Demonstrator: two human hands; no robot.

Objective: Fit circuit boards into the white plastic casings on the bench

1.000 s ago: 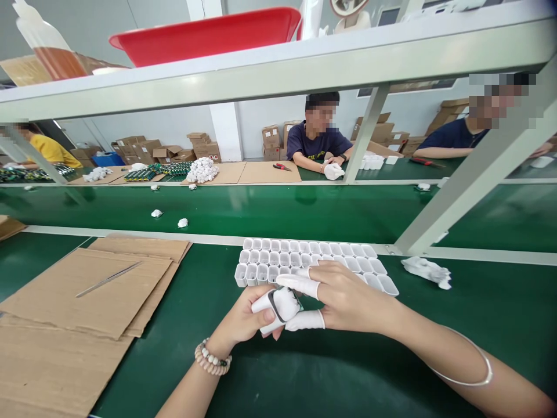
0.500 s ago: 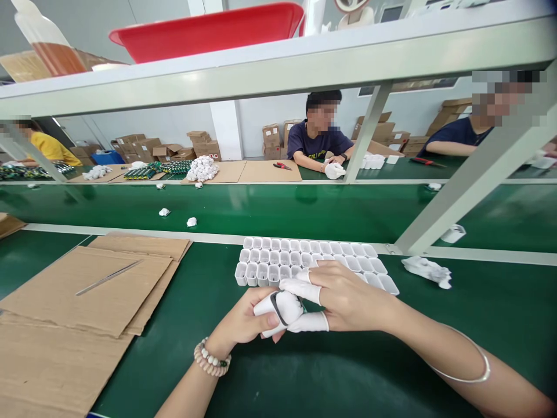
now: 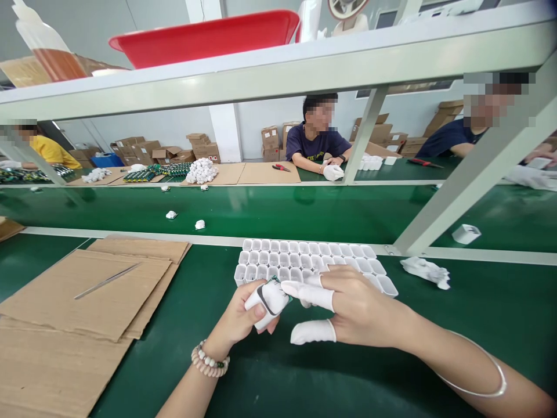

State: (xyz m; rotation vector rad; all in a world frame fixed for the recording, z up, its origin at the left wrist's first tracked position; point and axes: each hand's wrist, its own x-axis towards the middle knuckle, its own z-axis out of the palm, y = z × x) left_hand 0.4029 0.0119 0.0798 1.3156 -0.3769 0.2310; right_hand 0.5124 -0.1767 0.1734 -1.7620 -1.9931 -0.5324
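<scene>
In my left hand (image 3: 243, 313) is a small white plastic housing (image 3: 255, 303), held tilted with its open end toward the right. A white padded piece with a green circuit board edge (image 3: 277, 297) sticks out of that end. My right hand (image 3: 348, 302), with white finger cots on its fingers, is just right of it. Its thumb stands apart from the other fingers, and a fingertip is at the green edge; whether it touches I cannot tell. Behind both hands stand rows of white open-topped housings (image 3: 289, 259), partly hidden by my right hand.
Cardboard sheets (image 3: 108, 290) with metal tweezers (image 3: 107, 281) lie at left. A crumpled white cloth (image 3: 425, 272) is at right. Beyond runs a green conveyor belt (image 3: 261, 209) carrying small white pieces. A shelf post (image 3: 474, 168) slants down at right. Co-workers sit across.
My right thumb and fingers have spread and moved off the padded piece to the right. My left hand has shifted slightly left with the housing. Pieces on the belt have moved right.
</scene>
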